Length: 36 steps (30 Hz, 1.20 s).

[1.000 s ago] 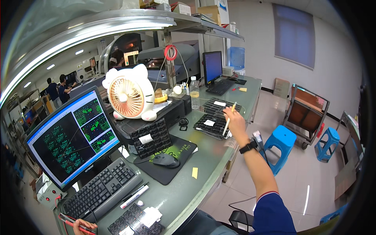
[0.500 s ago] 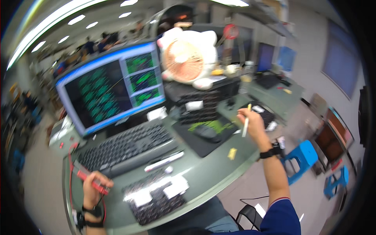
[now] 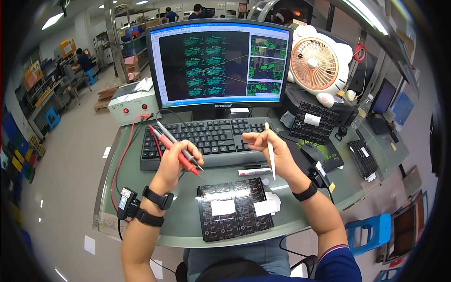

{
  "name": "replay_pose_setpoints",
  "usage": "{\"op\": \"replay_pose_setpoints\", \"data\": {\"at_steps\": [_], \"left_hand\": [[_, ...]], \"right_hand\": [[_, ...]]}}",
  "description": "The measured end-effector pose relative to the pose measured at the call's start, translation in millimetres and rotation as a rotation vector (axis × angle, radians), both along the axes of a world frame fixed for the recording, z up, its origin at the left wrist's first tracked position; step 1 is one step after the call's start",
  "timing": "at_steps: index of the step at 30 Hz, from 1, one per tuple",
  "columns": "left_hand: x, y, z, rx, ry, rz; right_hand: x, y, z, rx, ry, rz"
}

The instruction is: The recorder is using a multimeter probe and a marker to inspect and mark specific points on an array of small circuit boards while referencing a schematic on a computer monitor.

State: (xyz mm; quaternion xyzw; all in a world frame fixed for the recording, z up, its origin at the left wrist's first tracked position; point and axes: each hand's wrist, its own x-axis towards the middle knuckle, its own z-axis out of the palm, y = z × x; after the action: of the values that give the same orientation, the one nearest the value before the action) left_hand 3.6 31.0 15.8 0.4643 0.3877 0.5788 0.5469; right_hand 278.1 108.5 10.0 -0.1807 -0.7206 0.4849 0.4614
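Note:
My left hand [image 3: 174,164] is closed around two test probes above the front edge of the keyboard. One is a red probe [image 3: 165,141], the other a grey probe [image 3: 168,131] with a black front end; their metal tips point toward the desk's middle. My right hand [image 3: 275,152] holds a slim white stick [image 3: 271,157] with a yellowish upper end, pinned between thumb and hand, its lower end pointing down. Below both hands a black panel of circuit boards [image 3: 235,225] lies flat on the desk, with white paper pieces [image 3: 223,207] on it. Neither hand touches the panel.
Behind the hands are a keyboard [image 3: 206,141] and a monitor [image 3: 204,66] showing a green board layout. A tester box [image 3: 134,105] with red-and-black leads stands left. To the right are a mouse [image 3: 312,152], a leaning board panel [image 3: 312,124], another panel [image 3: 364,157] and a fan [image 3: 314,63].
The view has swung left. My left hand has come up from the desk's left side with the probes, in front of the keyboard. My right hand has moved in from the right with the white stick.

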Motion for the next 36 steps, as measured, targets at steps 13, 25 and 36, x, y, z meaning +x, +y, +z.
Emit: {"op": "replay_pose_setpoints", "data": {"at_steps": [13,25,36], "left_hand": [[0,1,-35,0.003,0.066,0.138],[3,4,-37,0.007,0.093,0.140],[3,3,-36,0.004,0.100,0.155]], "right_hand": [[10,-19,4,-0.586,0.386,0.388],[7,-24,5,-0.647,0.437,0.494],[4,-26,5,-0.589,0.437,0.484]]}}
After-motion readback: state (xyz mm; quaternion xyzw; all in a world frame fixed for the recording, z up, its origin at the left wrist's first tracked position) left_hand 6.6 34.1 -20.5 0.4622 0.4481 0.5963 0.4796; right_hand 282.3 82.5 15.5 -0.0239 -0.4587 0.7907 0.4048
